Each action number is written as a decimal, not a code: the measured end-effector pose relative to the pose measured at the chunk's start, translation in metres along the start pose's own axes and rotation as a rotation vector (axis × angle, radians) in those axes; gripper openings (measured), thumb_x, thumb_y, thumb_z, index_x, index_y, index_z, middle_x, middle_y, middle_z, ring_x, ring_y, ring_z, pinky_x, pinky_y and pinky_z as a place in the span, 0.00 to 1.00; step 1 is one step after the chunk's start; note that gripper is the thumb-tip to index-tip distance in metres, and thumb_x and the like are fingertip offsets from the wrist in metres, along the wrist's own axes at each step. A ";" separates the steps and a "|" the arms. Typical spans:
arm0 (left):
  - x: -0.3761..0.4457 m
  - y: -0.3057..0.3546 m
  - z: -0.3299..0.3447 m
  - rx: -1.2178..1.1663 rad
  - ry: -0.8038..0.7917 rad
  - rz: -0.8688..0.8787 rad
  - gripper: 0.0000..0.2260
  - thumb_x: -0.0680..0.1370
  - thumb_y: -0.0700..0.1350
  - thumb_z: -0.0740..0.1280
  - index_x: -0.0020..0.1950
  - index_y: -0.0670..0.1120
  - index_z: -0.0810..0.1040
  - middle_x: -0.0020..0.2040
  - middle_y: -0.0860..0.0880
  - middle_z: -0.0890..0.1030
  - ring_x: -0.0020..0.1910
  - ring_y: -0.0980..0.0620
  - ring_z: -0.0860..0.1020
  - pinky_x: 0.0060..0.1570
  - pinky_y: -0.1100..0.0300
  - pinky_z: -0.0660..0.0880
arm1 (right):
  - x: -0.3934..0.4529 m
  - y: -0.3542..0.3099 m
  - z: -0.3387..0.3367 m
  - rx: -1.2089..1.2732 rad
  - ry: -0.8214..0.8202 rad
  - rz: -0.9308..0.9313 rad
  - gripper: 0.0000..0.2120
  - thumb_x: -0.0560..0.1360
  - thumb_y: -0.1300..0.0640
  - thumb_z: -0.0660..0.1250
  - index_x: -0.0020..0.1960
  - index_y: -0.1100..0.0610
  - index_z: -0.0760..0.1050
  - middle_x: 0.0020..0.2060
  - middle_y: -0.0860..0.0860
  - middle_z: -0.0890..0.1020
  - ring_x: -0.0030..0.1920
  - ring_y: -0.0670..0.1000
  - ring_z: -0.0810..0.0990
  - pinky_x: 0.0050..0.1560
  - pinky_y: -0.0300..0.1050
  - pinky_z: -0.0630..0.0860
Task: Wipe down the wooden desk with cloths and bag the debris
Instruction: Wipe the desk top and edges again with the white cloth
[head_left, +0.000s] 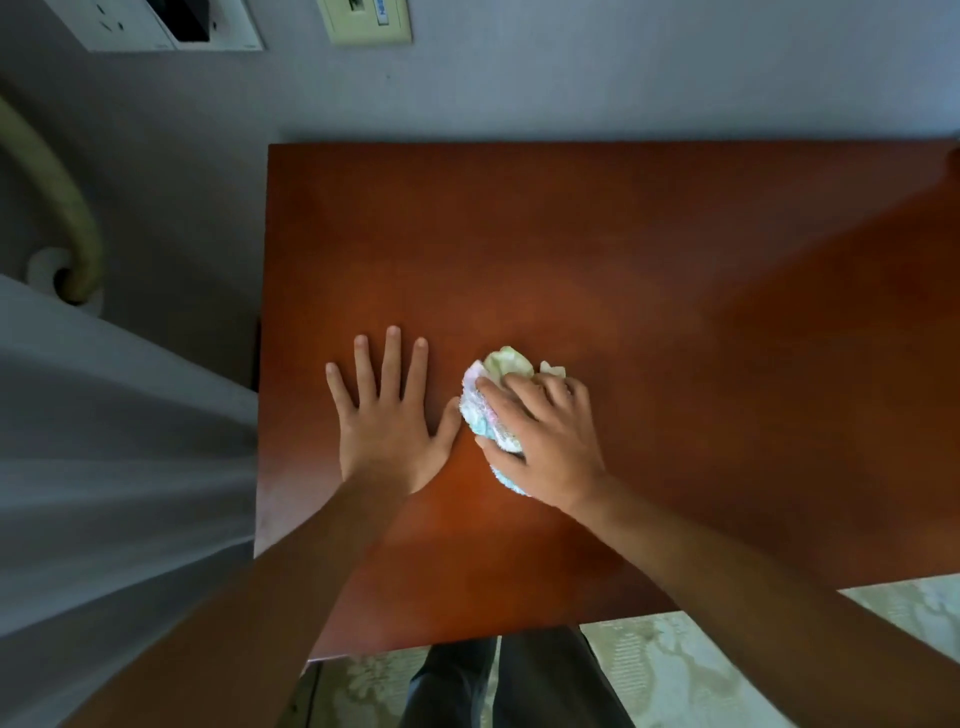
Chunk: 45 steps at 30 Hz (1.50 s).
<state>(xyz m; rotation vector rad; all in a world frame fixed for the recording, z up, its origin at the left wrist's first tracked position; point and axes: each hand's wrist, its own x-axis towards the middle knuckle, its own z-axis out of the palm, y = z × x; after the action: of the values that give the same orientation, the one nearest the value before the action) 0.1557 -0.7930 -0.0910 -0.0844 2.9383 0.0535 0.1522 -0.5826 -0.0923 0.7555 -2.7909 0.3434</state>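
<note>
Cloth, a bunched pastel terry rag (491, 415) in white, pink and blue with a pale green fold at its far end, lies near the middle of the reddish-brown polished wooden tabletop (675, 312), under the right hand (545, 441). The fingers (498, 392) of that hand curl over the top of the bundle and the thumb wraps its near left side, so the rag is gripped and pressed down against the wood. The green end sticks out beyond the fingertips, and a blue corner shows below the heel of the palm.

The left hand (387, 421) rests flat on the tabletop just beside the rag, its fingers straight and spread, holding nothing; its thumb tip lies right at the rag's left edge.

The tabletop's left edge runs near the left hand, and its near edge crosses under both forearms. To the right and towards the far edge a broad stretch of bare wood lies open, with a soft sheen in the middle and a darker band of shadow across the right corner.

The far edge meets a grey wall carrying a white socket plate (156, 26) and a cream switch plate (366, 21). A white bedsheet (104, 441) borders the left side, and pale patterned carpet (727, 665) shows below.
</note>
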 end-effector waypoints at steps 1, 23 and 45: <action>0.000 0.000 -0.001 -0.012 0.010 0.007 0.36 0.81 0.69 0.37 0.85 0.53 0.43 0.85 0.46 0.42 0.83 0.39 0.37 0.78 0.31 0.41 | 0.001 0.008 -0.003 -0.018 -0.033 -0.062 0.24 0.78 0.40 0.66 0.71 0.47 0.77 0.60 0.47 0.80 0.57 0.57 0.78 0.59 0.58 0.72; -0.007 -0.005 0.005 -0.116 0.161 0.052 0.29 0.84 0.67 0.49 0.81 0.56 0.64 0.83 0.47 0.60 0.83 0.39 0.50 0.79 0.32 0.46 | -0.080 -0.016 -0.027 -0.046 -0.094 0.333 0.30 0.75 0.39 0.68 0.75 0.46 0.72 0.62 0.51 0.78 0.61 0.65 0.76 0.58 0.61 0.72; 0.001 0.143 0.004 -0.116 0.049 0.185 0.30 0.83 0.59 0.45 0.84 0.53 0.46 0.85 0.48 0.46 0.84 0.45 0.42 0.79 0.34 0.42 | -0.080 0.147 -0.051 -0.186 -0.057 0.852 0.30 0.77 0.41 0.63 0.76 0.53 0.69 0.70 0.59 0.75 0.67 0.66 0.74 0.64 0.66 0.71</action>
<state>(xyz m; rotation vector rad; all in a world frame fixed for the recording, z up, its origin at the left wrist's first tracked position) 0.1467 -0.6504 -0.0904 0.1711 2.9813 0.2523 0.1513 -0.4072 -0.0903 -0.5057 -2.9884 0.1841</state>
